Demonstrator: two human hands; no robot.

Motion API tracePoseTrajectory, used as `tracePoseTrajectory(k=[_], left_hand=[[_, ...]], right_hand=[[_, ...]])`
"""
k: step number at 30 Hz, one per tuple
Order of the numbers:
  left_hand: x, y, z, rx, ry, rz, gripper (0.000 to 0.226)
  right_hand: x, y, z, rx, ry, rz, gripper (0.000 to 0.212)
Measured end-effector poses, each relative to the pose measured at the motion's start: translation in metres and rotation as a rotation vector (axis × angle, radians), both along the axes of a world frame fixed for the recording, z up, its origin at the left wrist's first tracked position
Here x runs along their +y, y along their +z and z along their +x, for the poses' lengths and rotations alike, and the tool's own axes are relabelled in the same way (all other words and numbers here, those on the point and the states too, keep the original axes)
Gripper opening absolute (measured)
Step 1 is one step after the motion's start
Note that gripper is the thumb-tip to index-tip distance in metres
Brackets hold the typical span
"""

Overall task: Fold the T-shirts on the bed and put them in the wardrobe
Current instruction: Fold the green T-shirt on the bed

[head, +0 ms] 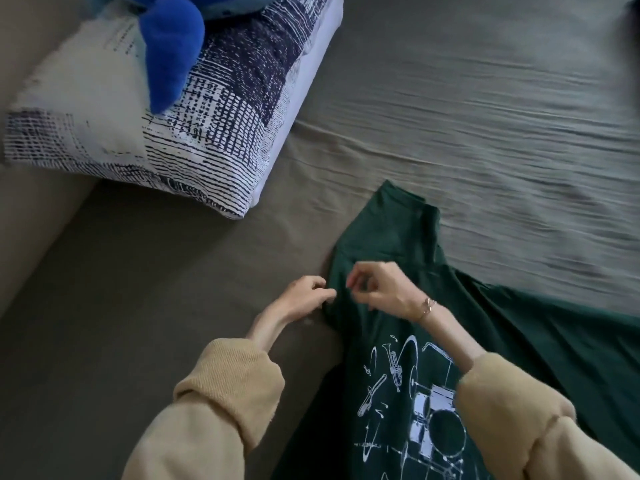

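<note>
A dark green T-shirt (pixel 485 306) with a white print of drums and horns lies spread on the bed (pixel 450 116), running from centre toward five o'clock. The left hand (pixel 304 296) pinches the shirt's edge by the sleeve, fingers curled on the cloth. The right hand (pixel 381 289), just beside it, hovers over the shirt with curled fingers; whether they grip cloth I cannot tell. A patterned pillow (pixel 173 133) sits at ten o'clock, a blue plush toy (pixel 169 46) on it.
</note>
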State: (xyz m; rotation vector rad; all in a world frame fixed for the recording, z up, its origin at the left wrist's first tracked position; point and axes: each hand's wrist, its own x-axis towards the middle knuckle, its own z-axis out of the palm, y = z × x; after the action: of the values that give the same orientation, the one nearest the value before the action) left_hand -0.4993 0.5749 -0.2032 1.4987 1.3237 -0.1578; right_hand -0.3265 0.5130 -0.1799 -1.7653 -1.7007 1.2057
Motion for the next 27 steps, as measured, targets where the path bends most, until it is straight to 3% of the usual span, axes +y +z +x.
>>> tracePoseTrajectory(k=[3, 8, 12, 16, 21, 27], left_hand=[[-0.015, 0.006, -0.017, 0.064, -0.06, 0.058, 0.022], [-0.049, 0.011, -0.037, 0.107, -0.134, -0.078, 0.025], [-0.078, 0.009, -0.047, 0.186, -0.317, -0.006, 0.031], [-0.096, 0.003, -0.065, 0.181, -0.325, 0.07, 0.014], [-0.091, 0.008, -0.13, 0.152, -0.139, -0.102, 0.016], [-0.094, 0.013, -0.185, 0.199, -0.071, -0.256, 0.015]], right_hand=[[-0.016, -0.007, -0.034, -0.199, 0.248, 0.091, 0.03], [-0.005, -0.01, -0.045, -0.548, 0.297, 0.041, 0.061], [-0.001, -0.008, -0.053, -0.732, 0.386, -0.002, 0.052], [-0.003, -0.005, -0.058, -0.641, 0.177, 0.045, 0.03], [0.002, 0.001, -0.066, -0.456, -0.158, 0.143, 0.022], [-0.012, -0.011, -0.092, -0.354, -0.034, 0.025, 0.033]])
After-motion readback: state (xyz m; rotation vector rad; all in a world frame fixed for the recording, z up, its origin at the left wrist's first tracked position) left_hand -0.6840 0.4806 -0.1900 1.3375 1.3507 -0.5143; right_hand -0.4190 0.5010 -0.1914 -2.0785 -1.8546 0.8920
